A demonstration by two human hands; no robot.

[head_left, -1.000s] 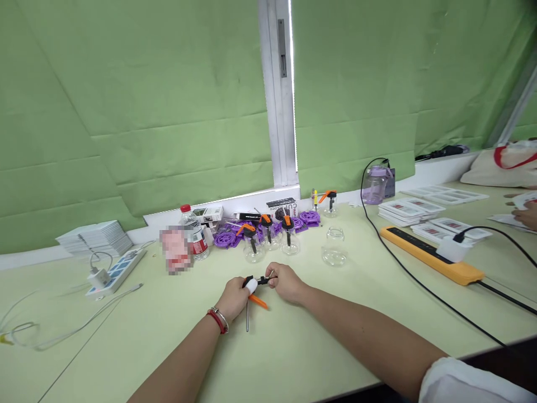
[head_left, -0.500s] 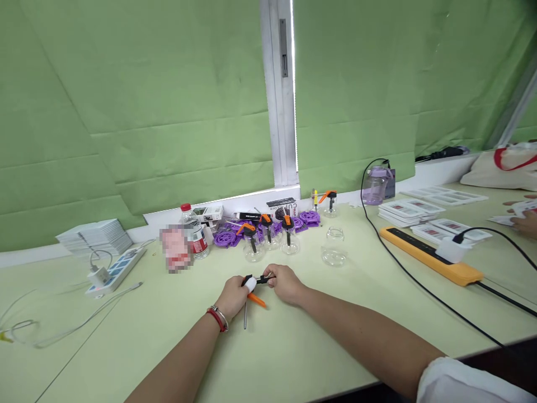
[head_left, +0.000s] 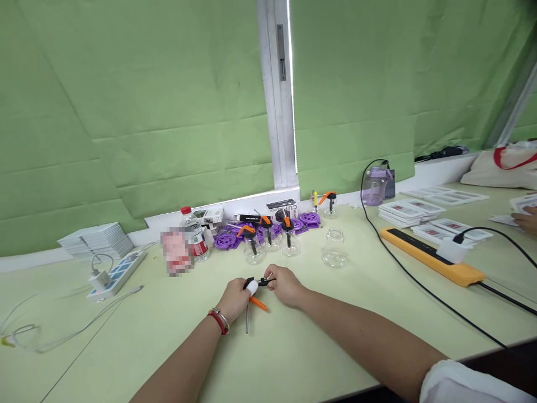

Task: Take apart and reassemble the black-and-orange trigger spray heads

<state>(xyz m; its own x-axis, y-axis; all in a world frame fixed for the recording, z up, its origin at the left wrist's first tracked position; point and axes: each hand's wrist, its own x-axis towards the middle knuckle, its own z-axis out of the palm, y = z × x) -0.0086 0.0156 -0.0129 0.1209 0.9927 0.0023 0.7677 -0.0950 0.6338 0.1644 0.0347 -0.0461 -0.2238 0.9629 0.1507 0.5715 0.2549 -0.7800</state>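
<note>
My left hand (head_left: 235,299) is closed around a black trigger top with an orange lever (head_left: 258,304). A thin metal rod (head_left: 247,319) sticks out below it, and a white covering shows on one fingertip. My right hand (head_left: 285,284) pinches the far end of the black stem (head_left: 264,281), which lies level between both hands. Beyond them stand several small glass jars (head_left: 254,256) fitted with similar black and orange tops. A clear glass jar (head_left: 334,254) without a top sits to the right.
Behind the jars lie purple plastic parts (head_left: 226,241) and a small box (head_left: 282,209). A red-capped bottle (head_left: 198,246) stands left. At right are an orange power strip (head_left: 432,256), a black cable (head_left: 415,285), stacked cards (head_left: 409,210) and another person's hand (head_left: 526,220).
Both hands keep their hold on the trigger top and its stem, with hardly any movement. The view shifts slightly. At the far right, the other person's hand has moved a little.
</note>
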